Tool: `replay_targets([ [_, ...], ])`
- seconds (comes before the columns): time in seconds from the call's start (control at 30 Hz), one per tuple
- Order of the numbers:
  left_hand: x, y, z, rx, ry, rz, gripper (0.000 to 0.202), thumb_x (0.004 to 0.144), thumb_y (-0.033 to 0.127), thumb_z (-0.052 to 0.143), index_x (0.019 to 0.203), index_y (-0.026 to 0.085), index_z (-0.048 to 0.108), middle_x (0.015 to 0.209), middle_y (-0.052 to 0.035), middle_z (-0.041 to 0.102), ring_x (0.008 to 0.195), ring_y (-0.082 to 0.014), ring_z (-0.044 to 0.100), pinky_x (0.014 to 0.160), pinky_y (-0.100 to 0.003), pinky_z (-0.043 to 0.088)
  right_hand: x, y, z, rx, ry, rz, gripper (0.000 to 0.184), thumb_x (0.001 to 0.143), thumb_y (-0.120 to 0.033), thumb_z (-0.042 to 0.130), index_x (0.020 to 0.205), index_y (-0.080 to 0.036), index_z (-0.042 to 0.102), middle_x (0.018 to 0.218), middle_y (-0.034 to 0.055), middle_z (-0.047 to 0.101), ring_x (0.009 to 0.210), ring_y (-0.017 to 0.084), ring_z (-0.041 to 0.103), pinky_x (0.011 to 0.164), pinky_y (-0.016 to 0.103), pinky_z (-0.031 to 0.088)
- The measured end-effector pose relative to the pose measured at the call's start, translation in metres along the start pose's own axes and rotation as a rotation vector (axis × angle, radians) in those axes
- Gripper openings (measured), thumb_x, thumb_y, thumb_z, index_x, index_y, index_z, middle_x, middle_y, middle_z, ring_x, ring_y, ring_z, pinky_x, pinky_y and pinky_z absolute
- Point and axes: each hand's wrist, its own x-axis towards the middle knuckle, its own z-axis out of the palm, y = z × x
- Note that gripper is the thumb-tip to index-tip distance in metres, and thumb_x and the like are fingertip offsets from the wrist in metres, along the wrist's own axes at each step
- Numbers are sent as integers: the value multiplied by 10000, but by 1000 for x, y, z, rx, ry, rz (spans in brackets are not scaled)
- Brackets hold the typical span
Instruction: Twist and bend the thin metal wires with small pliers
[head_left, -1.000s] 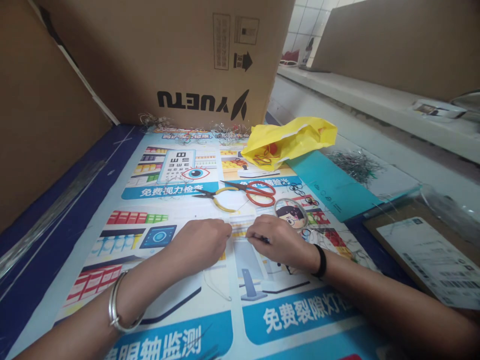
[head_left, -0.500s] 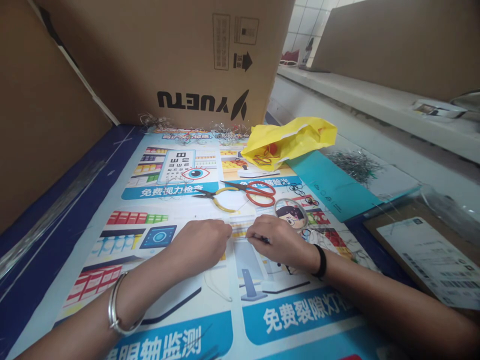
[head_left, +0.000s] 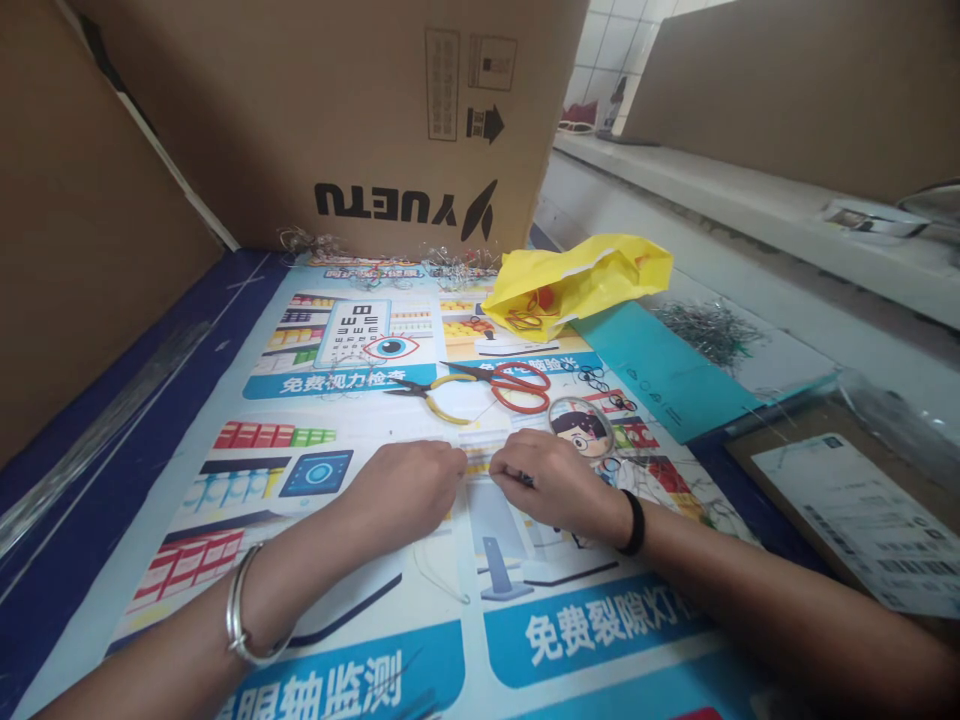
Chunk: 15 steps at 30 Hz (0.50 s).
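My left hand (head_left: 405, 488) and my right hand (head_left: 551, 480) rest on a printed poster (head_left: 352, 600), knuckles up and fingers curled under. Their fingertips meet over a small clear plastic strip (head_left: 480, 452) between them, and each hand pinches one end of it. A thin dark piece shows under my right fingers; what it is cannot be made out. A silver bangle (head_left: 247, 620) sits on my left wrist and a black band (head_left: 634, 522) on my right. A thin wire loop (head_left: 442, 580) lies on the poster just below my left hand.
Yellow-handled pliers (head_left: 435, 395), red-handled scissors (head_left: 514, 385) and a round magnifier (head_left: 581, 425) lie just beyond my hands. A yellow plastic bag (head_left: 577, 282) lies farther back. A large cardboard box (head_left: 337, 110) stands behind, a wire pile (head_left: 709, 328) and a labelled board (head_left: 862, 510) to the right.
Both hands have crept slightly closer together over the strip; my forearms shifted a little inward. Nothing else has moved.
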Motion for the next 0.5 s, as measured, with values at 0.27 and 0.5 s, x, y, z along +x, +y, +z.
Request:
replay_targets([
  [0.27, 2, 4, 12, -180, 71, -4, 266, 855, 240, 313, 800, 187, 568, 814, -28, 621, 746, -169, 555, 643, -275, 388, 0, 1, 6, 28, 57, -27, 110, 756, -136, 506, 697, -176, 590, 683, 27, 581, 688, 132, 511, 651, 235, 383],
  [0.5, 4, -4, 8, -764, -17, 24, 238, 849, 308, 390, 734, 161, 538, 701, 16, 550, 663, -101, 482, 611, -220, 373, 1, -3, -10, 309, 125, 55, 49, 740, -149, 552, 723, -174, 591, 640, -8, 540, 584, 85, 495, 563, 192, 386],
])
